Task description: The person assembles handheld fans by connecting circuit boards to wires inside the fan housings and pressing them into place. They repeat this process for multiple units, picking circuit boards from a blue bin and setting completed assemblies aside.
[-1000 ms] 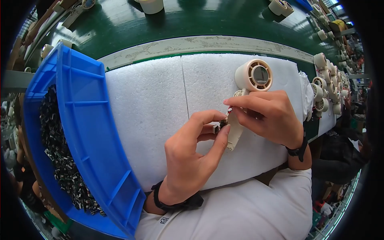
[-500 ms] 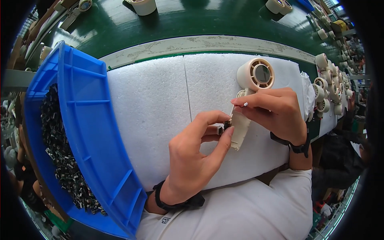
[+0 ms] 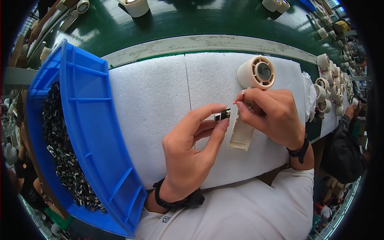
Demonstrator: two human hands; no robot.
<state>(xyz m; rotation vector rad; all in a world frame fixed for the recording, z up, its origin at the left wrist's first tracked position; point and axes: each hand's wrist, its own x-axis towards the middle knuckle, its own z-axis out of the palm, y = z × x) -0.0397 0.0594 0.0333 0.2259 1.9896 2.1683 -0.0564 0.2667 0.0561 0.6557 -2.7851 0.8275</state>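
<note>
My left hand pinches a small dark circuit board with a metal socket at one end, between thumb and index finger. To its right, my right hand has thumb and index closed on a thin wire that shows red, with a small pale tip standing above the fingers. Below lies a cream handheld fan: its round head is beyond my right hand, and its open handle shell points toward me. My right fingers hide the upper part of the handle. Board and wire appear apart.
A blue bin full of small circuit boards stands at the left. White foam sheets cover the work surface. Several cream fan heads crowd the right side. Beyond a pale rail runs a green belt carrying more fan parts.
My left hand has shifted slightly left and up with the board. The wire's pale tip now sits higher at my right fingers. Parts on the belt have moved a little left.
</note>
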